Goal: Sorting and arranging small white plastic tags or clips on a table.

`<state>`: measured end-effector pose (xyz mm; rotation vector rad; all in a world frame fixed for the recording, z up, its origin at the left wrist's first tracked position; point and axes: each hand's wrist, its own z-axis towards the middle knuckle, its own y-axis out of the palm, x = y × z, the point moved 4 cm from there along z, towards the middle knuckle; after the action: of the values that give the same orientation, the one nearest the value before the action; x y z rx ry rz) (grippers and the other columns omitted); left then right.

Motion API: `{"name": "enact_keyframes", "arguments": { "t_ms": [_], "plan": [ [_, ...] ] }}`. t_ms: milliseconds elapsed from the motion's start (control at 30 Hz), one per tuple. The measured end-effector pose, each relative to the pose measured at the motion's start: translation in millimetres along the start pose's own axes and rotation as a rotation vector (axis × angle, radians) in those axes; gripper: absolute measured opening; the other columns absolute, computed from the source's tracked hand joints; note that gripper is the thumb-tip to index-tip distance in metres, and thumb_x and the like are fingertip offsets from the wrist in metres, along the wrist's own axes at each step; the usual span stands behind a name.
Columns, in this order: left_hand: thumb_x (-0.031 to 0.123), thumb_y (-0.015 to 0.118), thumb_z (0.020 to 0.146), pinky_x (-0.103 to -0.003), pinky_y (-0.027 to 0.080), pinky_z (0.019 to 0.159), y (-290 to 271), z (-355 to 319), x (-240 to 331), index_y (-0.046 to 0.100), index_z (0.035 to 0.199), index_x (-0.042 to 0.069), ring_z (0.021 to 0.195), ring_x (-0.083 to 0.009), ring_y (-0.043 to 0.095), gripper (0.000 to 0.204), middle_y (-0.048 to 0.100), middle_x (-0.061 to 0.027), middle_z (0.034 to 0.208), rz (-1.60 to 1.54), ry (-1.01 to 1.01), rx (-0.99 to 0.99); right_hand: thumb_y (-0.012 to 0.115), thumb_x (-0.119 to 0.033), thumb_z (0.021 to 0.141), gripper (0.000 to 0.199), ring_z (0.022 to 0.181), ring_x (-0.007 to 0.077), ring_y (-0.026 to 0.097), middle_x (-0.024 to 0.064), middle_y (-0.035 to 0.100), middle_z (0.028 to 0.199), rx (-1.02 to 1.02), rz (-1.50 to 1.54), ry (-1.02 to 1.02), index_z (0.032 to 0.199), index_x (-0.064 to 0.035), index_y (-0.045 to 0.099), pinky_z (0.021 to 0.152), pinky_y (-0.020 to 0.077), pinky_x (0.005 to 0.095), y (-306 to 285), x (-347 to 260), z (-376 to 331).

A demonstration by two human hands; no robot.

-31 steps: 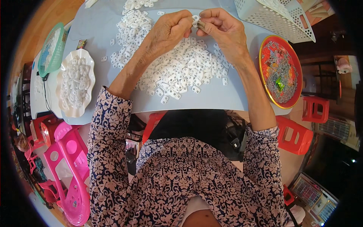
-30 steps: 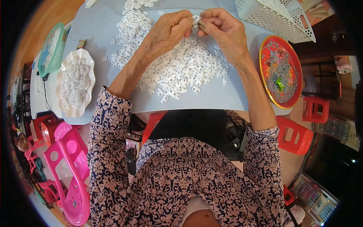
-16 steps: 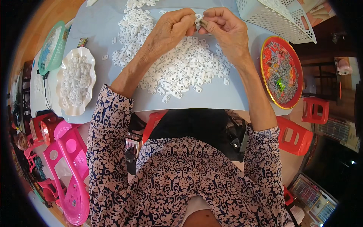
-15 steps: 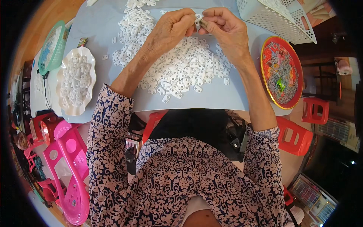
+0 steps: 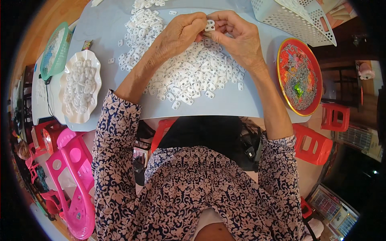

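While both hands pinch it, the white plastic piece (image 5: 209, 25) sits between left hand (image 5: 181, 34) and right hand (image 5: 237, 36) grips.

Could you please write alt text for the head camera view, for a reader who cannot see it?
Seen from above, a person's left hand and right hand pinch a small white plastic piece together over a heap of similar white pieces on a pale blue table. A white scalloped dish of pieces sits left; a red round tray sits right.

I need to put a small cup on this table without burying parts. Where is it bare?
Bare table along the near edge, between the white pieces and red plate; also between the pieces and white dish. Crowded under both hands.
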<state>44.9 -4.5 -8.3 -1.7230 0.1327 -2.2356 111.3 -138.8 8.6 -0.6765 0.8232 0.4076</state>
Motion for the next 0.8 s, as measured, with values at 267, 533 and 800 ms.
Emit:
{"name": "enact_keyframes", "arguments": {
  "t_ms": [267, 533, 800],
  "plan": [
    [0.022, 0.039, 0.092, -0.027, 0.037, 0.054, 4, -4, 2, 0.046, 0.075, 0.002, 0.057, -0.0101, 0.040, 0.027, 0.042, -0.0023, 0.061, 0.059, -0.010, -0.003, 0.072, -0.006, 0.075, 0.021, 0.068, 0.0082, 0.061, 0.0035, 0.066, 0.078, -0.048, 0.024, -0.001, 0.093, -0.0017, 0.063, 0.063, 0.0503, 0.0213, 0, 0, 0],
    [0.026, 0.037, 0.093, -0.029, 0.035, 0.055, 5, -7, 5, 0.048, 0.080, 0.001, 0.058, -0.0119, 0.038, 0.030, 0.042, -0.0036, 0.060, 0.161, -0.015, -0.003, 0.073, -0.006, 0.075, 0.019, 0.068, 0.0082, 0.060, 0.0037, 0.066, 0.077, -0.035, -0.048, -0.057, 0.090, -0.0012, 0.063, 0.062, 0.0496, 0.0232, -1, -2, 0],
    [0.026, 0.037, 0.092, -0.029, 0.036, 0.054, 8, -8, 13, 0.049, 0.081, 0.000, 0.057, -0.0126, 0.038, 0.031, 0.041, -0.0041, 0.059, 0.160, 0.072, 0.037, 0.072, -0.004, 0.074, 0.018, 0.066, 0.0082, 0.058, 0.0041, 0.066, 0.077, -0.023, -0.023, -0.067, 0.089, -0.0003, 0.063, 0.062, 0.0485, 0.0230, -3, -3, -1]
  ]
}}
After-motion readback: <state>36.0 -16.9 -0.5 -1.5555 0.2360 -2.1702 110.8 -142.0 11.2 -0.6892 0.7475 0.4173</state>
